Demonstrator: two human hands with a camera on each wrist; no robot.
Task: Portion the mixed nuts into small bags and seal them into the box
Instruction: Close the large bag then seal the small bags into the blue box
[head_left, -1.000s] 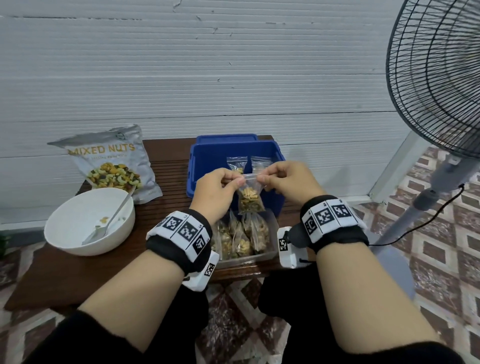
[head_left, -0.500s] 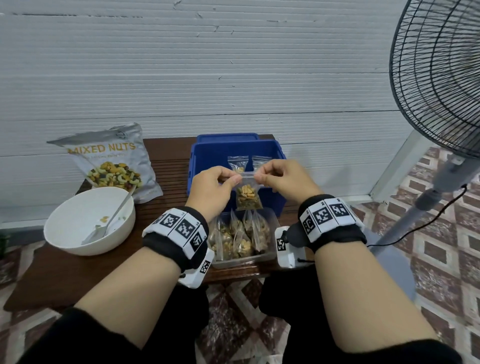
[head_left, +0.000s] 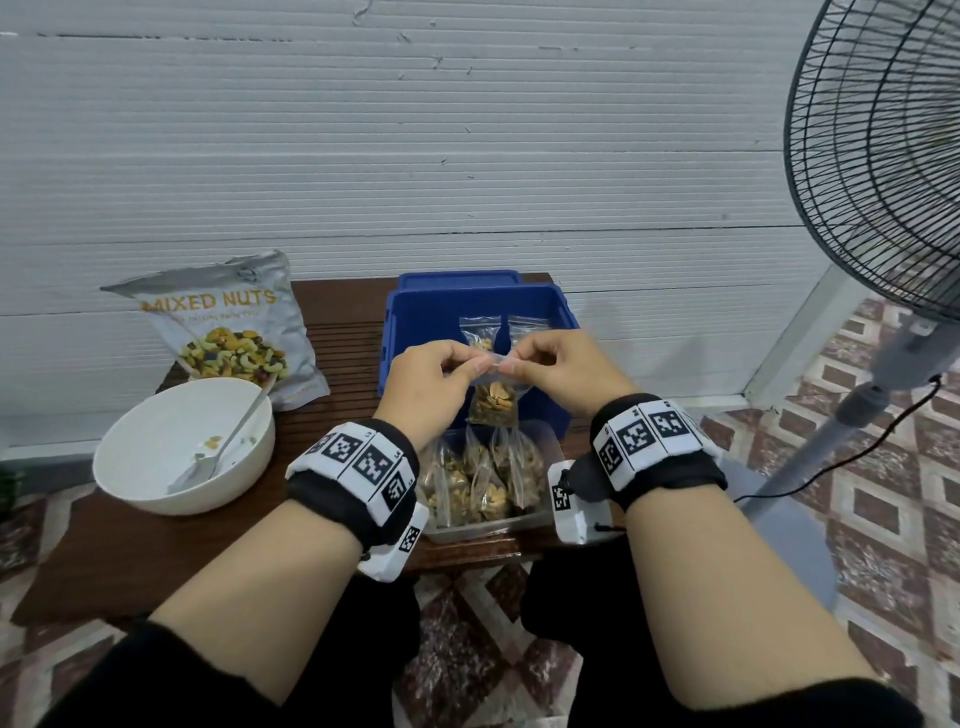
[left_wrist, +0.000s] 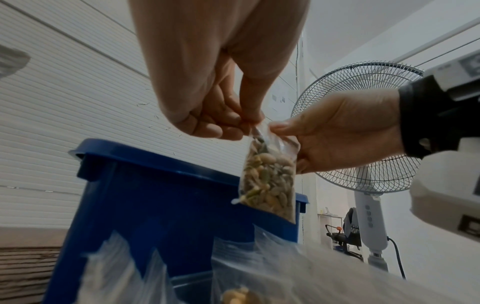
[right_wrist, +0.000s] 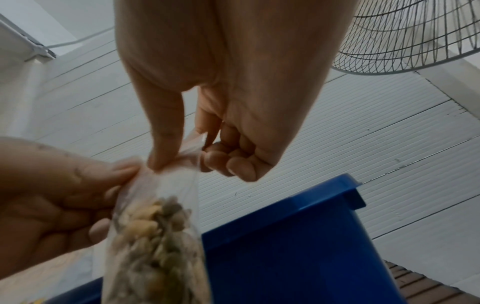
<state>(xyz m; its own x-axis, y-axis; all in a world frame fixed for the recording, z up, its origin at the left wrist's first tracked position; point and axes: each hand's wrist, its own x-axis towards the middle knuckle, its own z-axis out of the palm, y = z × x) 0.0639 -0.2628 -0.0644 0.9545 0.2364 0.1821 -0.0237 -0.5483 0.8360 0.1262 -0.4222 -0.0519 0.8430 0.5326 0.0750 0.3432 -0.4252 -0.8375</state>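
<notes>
A small clear bag of nuts (head_left: 492, 404) (left_wrist: 267, 181) (right_wrist: 155, 242) hangs in the air in front of the blue box (head_left: 415, 332) (left_wrist: 161, 205) (right_wrist: 298, 246). My left hand (head_left: 441, 382) (left_wrist: 221, 115) pinches the left end of its top strip. Close beside it, my right hand (head_left: 556, 374) (right_wrist: 197, 148) pinches the right end. Two small filled bags (head_left: 480, 335) stand inside the blue box. Several filled small bags (head_left: 483, 478) lie in a clear tray (head_left: 483, 530) just under my wrists.
A silver mixed-nuts pouch (head_left: 228, 332) leans against the wall at the back left. In front of it a white bowl (head_left: 156, 467) holds a spoon (head_left: 228, 447) and a few crumbs. A standing fan (head_left: 883, 182) with its cord is at the right, off the wooden table (head_left: 130, 561).
Both hands have risen slightly with the bag and their thumbs have come closer together along the top strip.
</notes>
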